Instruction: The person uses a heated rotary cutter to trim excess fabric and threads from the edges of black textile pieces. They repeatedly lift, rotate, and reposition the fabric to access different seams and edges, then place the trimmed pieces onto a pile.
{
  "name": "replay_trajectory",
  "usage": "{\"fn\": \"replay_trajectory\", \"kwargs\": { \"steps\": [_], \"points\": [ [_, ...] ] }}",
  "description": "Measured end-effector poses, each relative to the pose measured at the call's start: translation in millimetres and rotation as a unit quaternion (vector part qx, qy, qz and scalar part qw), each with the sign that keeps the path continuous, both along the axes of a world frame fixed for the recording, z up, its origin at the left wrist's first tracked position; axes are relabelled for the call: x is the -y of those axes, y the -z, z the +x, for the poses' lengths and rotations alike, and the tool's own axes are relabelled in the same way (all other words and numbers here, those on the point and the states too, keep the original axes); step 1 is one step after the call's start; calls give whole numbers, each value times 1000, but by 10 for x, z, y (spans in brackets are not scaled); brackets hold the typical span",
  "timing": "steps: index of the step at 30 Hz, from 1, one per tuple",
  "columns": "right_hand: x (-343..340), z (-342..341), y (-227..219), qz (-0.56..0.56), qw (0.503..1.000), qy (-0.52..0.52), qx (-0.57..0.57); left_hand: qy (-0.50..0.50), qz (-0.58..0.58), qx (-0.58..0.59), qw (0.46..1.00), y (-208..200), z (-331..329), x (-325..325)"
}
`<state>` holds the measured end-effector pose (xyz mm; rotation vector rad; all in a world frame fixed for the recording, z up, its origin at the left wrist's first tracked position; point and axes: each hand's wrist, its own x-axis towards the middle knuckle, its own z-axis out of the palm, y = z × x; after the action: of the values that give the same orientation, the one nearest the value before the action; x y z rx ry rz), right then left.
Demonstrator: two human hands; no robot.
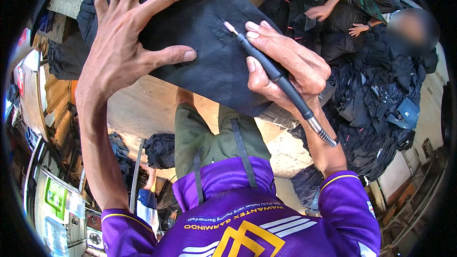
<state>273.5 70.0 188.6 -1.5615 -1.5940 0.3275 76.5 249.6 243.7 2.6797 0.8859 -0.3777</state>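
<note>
My left hand (124, 43) lies spread on a dark navy or black garment (209, 74), thumb and fingers stretched apart over the cloth. The cloth is drawn out flat, like a trouser leg, above my knees. In my right hand (297, 59) is a black rotary grinder handpiece (264, 62), held like a pen. A springy metal sleeve trails from its rear end along my wrist. Its small pinkish grinding tip (229, 26) points at a seam on the cloth; whether it touches, I cannot tell.
A large heap of dark garments (364, 100) lies to my right. Beyond it a person reaches over more dark cloth, and another person's hand (358, 29) rests nearby. At the lower left are a green-and-white container (56, 199) and a metal rail (138, 173).
</note>
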Motion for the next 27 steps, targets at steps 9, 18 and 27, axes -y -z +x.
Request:
{"fn": "replay_trajectory", "kwargs": {
  "steps": [9, 18, 27],
  "points": [
    [169, 18, -19, -6, 1000, 9, -1, -28, -25, 5, 999, -95, 92, 72],
    [447, 68, -46, -48, 995, 39, -79, -7, 45, 66, 997, 253, -130, -71],
    [-2, -153, -131, -18, 967, 232, -107, -49, 97, 223, 969, 272, -124, -1048]
  ]
}}
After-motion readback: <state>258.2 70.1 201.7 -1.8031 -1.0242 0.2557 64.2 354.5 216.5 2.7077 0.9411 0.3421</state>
